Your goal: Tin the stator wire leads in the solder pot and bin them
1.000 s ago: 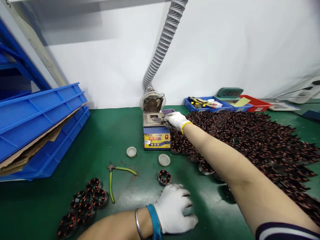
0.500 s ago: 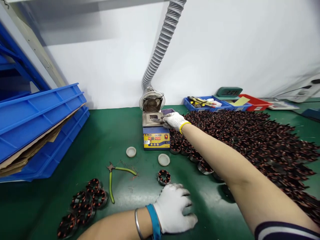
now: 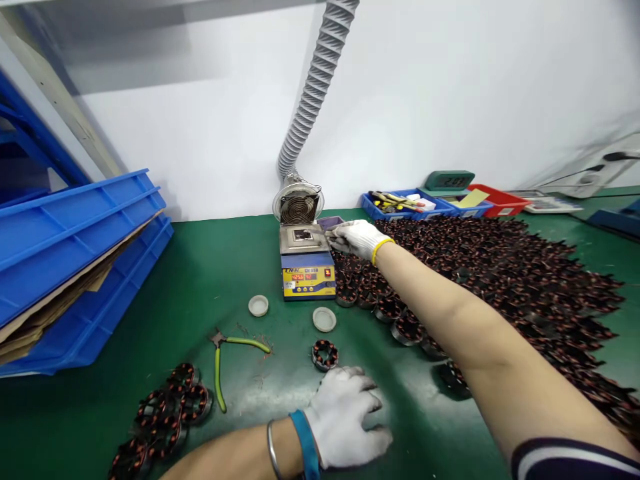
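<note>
**Workbench point(image 3: 215, 267) with smooth green top, seen from the head camera**

The left hand point(image 3: 347, 420), clad in a white knit glove, is laid on the bench with its fingers spread apart. Just beyond its fingertips, a dark ring-shaped part wound with copper-coloured coils point(image 3: 325, 365) is seen. The right hand point(image 3: 359, 239), in a white glove with a yellow cuff, is extended to the upper right edge of a blue-and-yellow box-shaped unit with a steel top and red digital display point(image 3: 309, 283). Its fingers are drawn together near a small purple tray point(image 3: 331, 221); whether anything is clamped between them cannot be told.

Two shallow, round, pale dishes point(image 3: 325, 319) are placed in front of the unit. To their left, pliers with green handles point(image 3: 219, 380) are laid open, with fine wire scraps point(image 3: 245, 331) beside them. A cluster of similar wound rings point(image 3: 159, 423) is grouped at lower left; a far larger mass of them point(image 3: 480, 267) is spread across the right, partly covered by the right forearm. Behind the unit, a grey ribbed hose point(image 3: 315, 87) is joined to a round metal hood point(image 3: 299, 203). Stacked blue plastic crates point(image 3: 75, 233) are seen at far left.
</note>
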Motion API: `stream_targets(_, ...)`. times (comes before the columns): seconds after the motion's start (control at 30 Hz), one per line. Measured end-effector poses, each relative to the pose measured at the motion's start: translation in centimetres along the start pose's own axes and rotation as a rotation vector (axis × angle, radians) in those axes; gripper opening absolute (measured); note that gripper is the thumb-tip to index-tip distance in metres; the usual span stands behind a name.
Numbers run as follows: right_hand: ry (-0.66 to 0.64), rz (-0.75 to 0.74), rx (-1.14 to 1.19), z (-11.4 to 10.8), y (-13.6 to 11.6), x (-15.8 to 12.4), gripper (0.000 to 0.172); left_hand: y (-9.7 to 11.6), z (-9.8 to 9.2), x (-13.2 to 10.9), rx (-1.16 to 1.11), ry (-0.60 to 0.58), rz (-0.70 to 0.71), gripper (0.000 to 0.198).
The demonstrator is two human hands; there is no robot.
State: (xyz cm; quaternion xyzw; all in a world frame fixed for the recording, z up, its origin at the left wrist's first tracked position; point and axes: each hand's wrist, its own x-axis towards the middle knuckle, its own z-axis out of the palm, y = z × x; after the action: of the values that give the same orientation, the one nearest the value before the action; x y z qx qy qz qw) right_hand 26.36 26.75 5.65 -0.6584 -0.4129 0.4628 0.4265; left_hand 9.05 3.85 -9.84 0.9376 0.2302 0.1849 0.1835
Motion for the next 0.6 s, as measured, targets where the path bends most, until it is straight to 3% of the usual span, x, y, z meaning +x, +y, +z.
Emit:
stream_targets(0.23,0.257,-0.152,-0.256,-4.3,-0.3,2.7,0.040,-0.1,0.8,-0.4,-0.073,0.088,-0.031,0.029)
stream_targets(0.43,0.400,-0.276,-0.532,-4.1,1.0,4.4,0.038,-0.7,1.6,-0.5,-0.101,0.138,-0.007,0.031)
stream_targets(0.6,0.444,-0.406,-0.580,-4.2,0.7,4.3,0.034,-0.7,1.7,-0.6,-0.084,0.093,-0.008,0.032)
